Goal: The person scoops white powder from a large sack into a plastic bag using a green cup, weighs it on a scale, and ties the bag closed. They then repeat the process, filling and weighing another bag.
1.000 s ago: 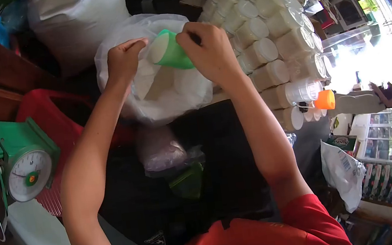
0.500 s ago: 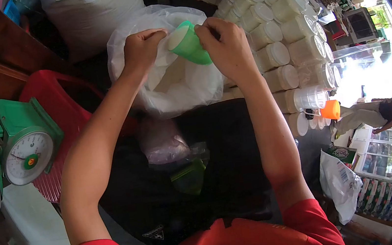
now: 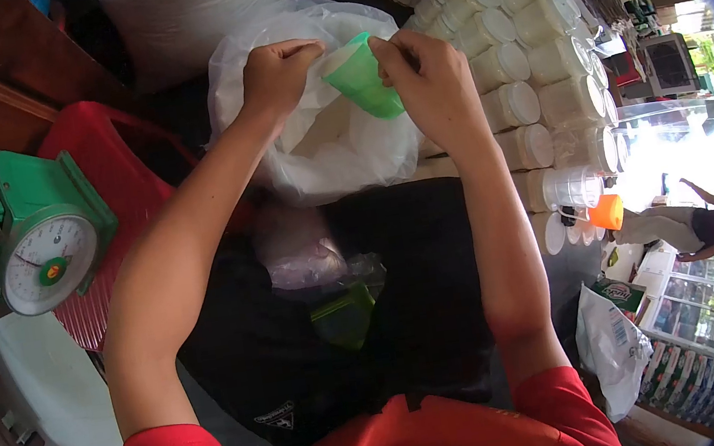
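Note:
My right hand (image 3: 423,70) is closed on the rim of a translucent green plastic cup (image 3: 366,86). The cup tilts with its mouth facing left; its inside looks whitish. My left hand (image 3: 283,70) is pinched close to the cup's mouth, and whatever lies between its fingertips is too small to make out. Both hands are above a large clear plastic bag (image 3: 315,179) with its top open and whitish contents. On the dark cloth over my lap lie a clear plastic bag (image 3: 303,257) and a small green zip bag (image 3: 344,319).
Stacked white-lidded tubs (image 3: 513,103) stand at the right. A green dial scale (image 3: 54,254) and a red plastic chair (image 3: 112,178) are at the left. Behind the open bag stands a full white sack (image 3: 186,20). Another person (image 3: 691,224) is at the far right.
The view has shifted slightly, so the hands and bag appear a little further right. The cup is tilted a bit differently, still in my right hand. My left hand stays pinched.

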Available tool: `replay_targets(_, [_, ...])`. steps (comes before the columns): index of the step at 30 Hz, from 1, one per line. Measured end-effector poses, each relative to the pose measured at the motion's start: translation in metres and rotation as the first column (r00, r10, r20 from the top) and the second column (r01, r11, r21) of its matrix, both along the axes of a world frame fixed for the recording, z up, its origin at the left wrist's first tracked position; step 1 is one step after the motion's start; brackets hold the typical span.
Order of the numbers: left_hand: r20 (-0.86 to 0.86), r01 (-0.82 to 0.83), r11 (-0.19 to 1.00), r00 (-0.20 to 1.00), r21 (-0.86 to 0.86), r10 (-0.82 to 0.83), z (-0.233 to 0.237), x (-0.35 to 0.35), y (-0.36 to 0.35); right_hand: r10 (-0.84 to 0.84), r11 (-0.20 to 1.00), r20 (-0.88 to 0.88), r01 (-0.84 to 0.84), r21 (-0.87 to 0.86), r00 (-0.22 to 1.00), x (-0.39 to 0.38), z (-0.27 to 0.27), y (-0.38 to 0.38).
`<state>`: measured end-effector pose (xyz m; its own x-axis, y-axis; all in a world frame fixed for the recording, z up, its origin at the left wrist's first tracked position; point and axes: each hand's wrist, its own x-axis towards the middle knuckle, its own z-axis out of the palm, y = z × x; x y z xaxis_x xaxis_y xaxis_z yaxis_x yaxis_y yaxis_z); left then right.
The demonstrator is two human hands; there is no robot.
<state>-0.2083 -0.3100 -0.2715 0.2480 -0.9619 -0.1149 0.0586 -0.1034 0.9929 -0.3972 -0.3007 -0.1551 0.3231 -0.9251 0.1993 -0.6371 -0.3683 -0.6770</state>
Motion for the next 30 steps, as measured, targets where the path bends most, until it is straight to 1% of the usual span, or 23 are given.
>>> replay_targets(3, [-0.007,0.017,1.0,1.0,0.004,-0.017,-0.001,0.001,0.001,-0.013,1.0,-0.017,0.014,0.003,1.0,0.001,0.0,0.0])
replay_targets(5, [0.022,0.043,0.998,0.999,-0.041,-0.042,-0.002,0.001,0.002,-0.021,1.0,-0.036,0.022,0.002,0.999,0.001,0.0,0.0])
replay_targets(7, [0.013,0.046,0.998,0.999,-0.043,-0.045,-0.005,0.0,0.001,-0.031,0.999,-0.062,0.031,0.007,0.998,0.0,-0.002,0.0])
replay_targets(9, [0.005,0.05,0.998,0.999,-0.045,-0.05,-0.004,-0.001,0.002,-0.026,1.0,-0.059,0.026,0.008,0.998,0.0,-0.001,0.0])
replay_targets(11, [0.028,0.054,0.998,0.998,-0.022,-0.054,0.0,-0.001,0.004,-0.021,1.0,-0.056,0.021,0.009,0.998,0.0,-0.001,-0.001])
replay_targets(13, [0.042,0.054,0.998,0.998,-0.025,-0.053,-0.002,-0.002,0.003,-0.016,1.0,-0.014,0.016,-0.004,1.0,0.002,-0.003,-0.001])
replay_targets(15, [0.055,0.053,0.998,0.997,-0.029,-0.051,-0.003,-0.001,0.003,-0.018,1.0,-0.016,0.018,0.009,1.0,0.003,-0.001,0.001])
replay_targets(17, [0.042,0.102,0.994,0.994,-0.031,-0.101,-0.004,-0.001,0.004,-0.019,1.0,-0.019,0.019,0.022,1.0,0.004,0.001,0.002])
replay_targets(19, [0.059,0.114,0.993,0.992,-0.024,-0.112,0.001,-0.001,0.006,-0.014,1.0,-0.011,0.014,0.022,1.0,0.004,0.001,0.002])
replay_targets(23, [0.071,0.141,0.99,0.988,-0.003,-0.14,0.004,-0.004,0.007,-0.015,0.998,-0.031,0.017,0.052,0.999,0.004,0.001,0.002])
replay_targets(25, [0.083,0.139,0.99,0.987,-0.001,-0.138,0.004,-0.004,0.007,-0.014,1.0,-0.026,0.014,0.027,1.0,0.004,-0.002,0.002])
replay_targets(30, [0.102,0.148,0.989,0.984,-0.006,-0.147,0.002,-0.005,0.007,-0.026,0.999,-0.055,0.028,0.029,0.998,0.004,0.0,0.002])
